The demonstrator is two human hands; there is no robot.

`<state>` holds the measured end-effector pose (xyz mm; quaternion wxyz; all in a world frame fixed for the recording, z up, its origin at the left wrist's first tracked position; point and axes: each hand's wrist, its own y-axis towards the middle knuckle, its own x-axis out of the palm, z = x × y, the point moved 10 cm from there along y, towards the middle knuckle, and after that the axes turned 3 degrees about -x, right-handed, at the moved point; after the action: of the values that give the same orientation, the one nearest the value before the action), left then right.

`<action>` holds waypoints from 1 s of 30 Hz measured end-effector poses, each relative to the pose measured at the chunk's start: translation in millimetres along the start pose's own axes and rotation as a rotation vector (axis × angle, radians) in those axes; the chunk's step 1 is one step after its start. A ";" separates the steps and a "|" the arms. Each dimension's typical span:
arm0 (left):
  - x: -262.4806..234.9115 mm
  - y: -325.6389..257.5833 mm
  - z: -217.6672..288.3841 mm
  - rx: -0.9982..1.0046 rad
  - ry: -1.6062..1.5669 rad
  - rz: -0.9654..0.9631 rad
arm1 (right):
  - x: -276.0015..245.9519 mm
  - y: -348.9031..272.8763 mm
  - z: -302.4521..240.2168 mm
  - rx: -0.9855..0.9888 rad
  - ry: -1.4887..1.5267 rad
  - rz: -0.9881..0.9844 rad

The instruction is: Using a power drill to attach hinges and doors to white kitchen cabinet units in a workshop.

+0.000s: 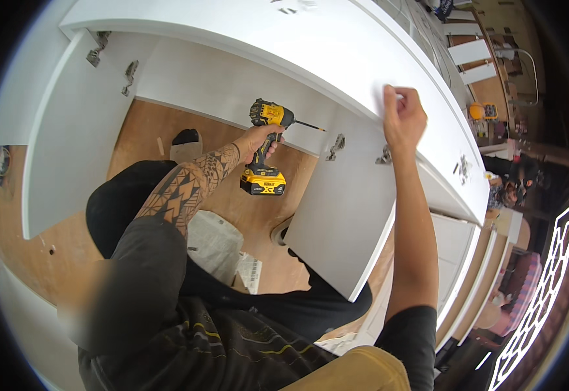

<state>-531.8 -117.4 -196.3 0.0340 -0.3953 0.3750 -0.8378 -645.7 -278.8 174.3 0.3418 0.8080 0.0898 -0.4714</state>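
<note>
Yellow-and-black cordless driver (271, 116), centre, gripped in the left hand (258, 142), forearm (196, 182) slanting from lower left; right hand (404, 122) is raised, upper right, fingers (411, 98) curled, contents indiscernible.

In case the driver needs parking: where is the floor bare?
Bare wood-toned floor lies between the cordless impact driver and right-hand cabinet door; another patch, between left-hand door and shoe, has a pale sliver. Crowded: around the pale packaging between the legs.
</note>
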 end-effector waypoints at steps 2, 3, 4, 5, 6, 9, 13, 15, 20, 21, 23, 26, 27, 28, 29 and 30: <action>-12.8 32.6 -7.2 -0.021 -0.029 -0.027 | -4.1 -1.1 0.0 -0.034 0.019 0.064; -20.0 46.7 -15.5 -0.045 -0.035 -0.015 | -3.7 -2.6 0.7 -0.030 0.007 0.058; -25.2 60.1 -25.1 -0.078 -0.040 -0.004 | -4.1 -3.1 -1.3 -0.053 0.023 0.068; -28.0 71.7 -30.3 -0.077 -0.069 -0.016 | -3.9 -4.2 -4.8 -0.080 0.040 0.079; -29.3 83.0 -36.9 -0.097 -0.085 -0.038 | -2.5 -4.1 -4.2 -0.067 -0.017 0.063; -28.7 105.5 -54.4 -0.132 -0.112 -0.099 | 5.9 -5.5 -7.6 -0.060 0.059 0.020; -23.3 122.0 -69.5 -0.165 -0.128 -0.161 | 8.6 -8.5 -22.0 -0.129 -0.020 -0.005; -23.4 128.3 -70.1 -0.152 -0.153 -0.157 | 11.2 -8.5 -24.7 -0.130 -0.047 -0.026; -22.6 134.3 -75.1 -0.145 -0.180 -0.155 | 7.4 -8.2 -31.1 -0.126 -0.114 -0.093; -22.5 133.5 -75.8 -0.147 -0.190 -0.155 | 6.2 -7.8 -33.5 -0.135 -0.124 -0.101; -22.7 133.1 -77.8 -0.149 -0.187 -0.164 | 4.6 -7.5 -35.8 -0.156 -0.124 -0.068; -24.4 132.3 -78.3 -0.153 -0.207 -0.155 | 0.9 -10.1 -38.2 -0.148 -0.145 -0.071; -24.4 132.3 -76.7 -0.140 -0.221 -0.156 | 1.0 -11.1 -39.0 -0.148 -0.153 -0.088; -25.5 132.2 -77.1 -0.150 -0.218 -0.146 | 2.4 -12.4 -40.2 -0.156 -0.152 -0.117; -26.3 132.2 -78.1 -0.161 -0.213 -0.137 | 2.0 -12.9 -38.7 -0.138 -0.155 -0.126; -25.3 132.1 -76.7 -0.154 -0.204 -0.149 | 0.1 -13.4 -38.7 -0.141 -0.158 -0.112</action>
<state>-598.9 -156.9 -330.1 -0.0210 -0.5065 0.4025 -0.7622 -624.9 -244.2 180.5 0.3768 0.7362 0.1406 -0.5444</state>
